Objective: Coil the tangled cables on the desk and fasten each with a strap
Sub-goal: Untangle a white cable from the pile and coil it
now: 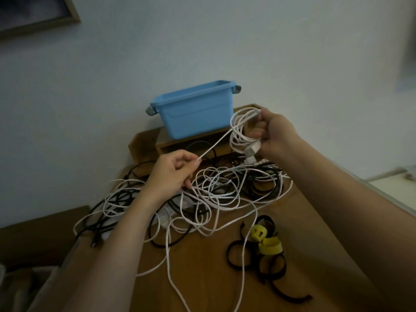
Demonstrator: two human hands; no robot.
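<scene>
While left hand [173,171] pinches white cable [216,144] above tangle [216,192] on desk [202,266], strand runs taut up to coil [236,134]; bin [195,113] behind; right hand [275,134] grips coil, fingers curled; straps [270,246] loose on desk, front right.

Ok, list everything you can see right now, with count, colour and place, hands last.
part-wound white cable: one, white, coil raised before the bin, strand running down-left
loose white cables: count unclear, white, tangled mid-desk
black cables: count unclear, black, same tangle
black straps: several, black, desk front right
yellow straps: two, yellow, among the black straps
bin: one, blue, on the riser
riser: one, wood, desk back
desk: one, brown wood
picture frame: one, brownish, wall top left
left hand: pinches the strand
right hand: grips the coil
</scene>
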